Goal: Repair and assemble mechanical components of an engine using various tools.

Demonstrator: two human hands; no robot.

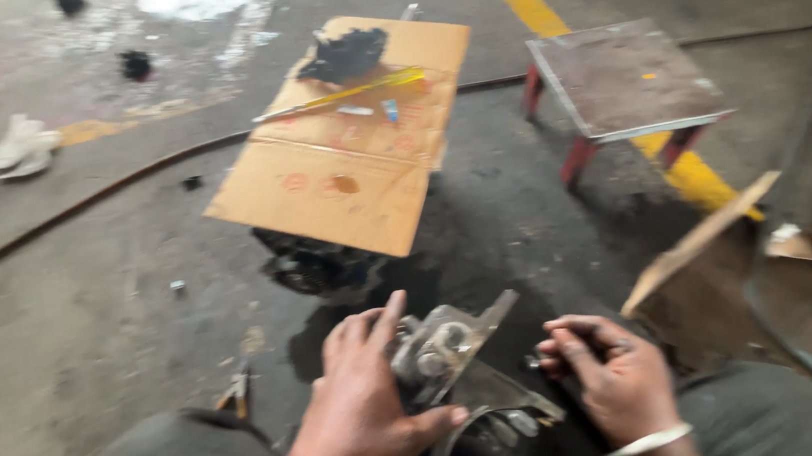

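Here, near to far:
Your left hand (360, 414): wrapped around the grey metal part (439, 350), thumb underneath, forefinger raised.
Your right hand (612, 372): fingers curled in, pinching something small at the part's right edge; what it is, you cannot tell.
Metal part: between your knees, low in the middle, above a dark curved band (450, 455).
Pliers (235, 389): on the floor just left of your left knee.
Cardboard sheet (349, 164): beyond the part, over a dark block, carrying a yellow strip (352, 93) and a black rag (345, 55).
Metal stool (624, 79): further right, red legs.
White cloth (20, 146): far left.
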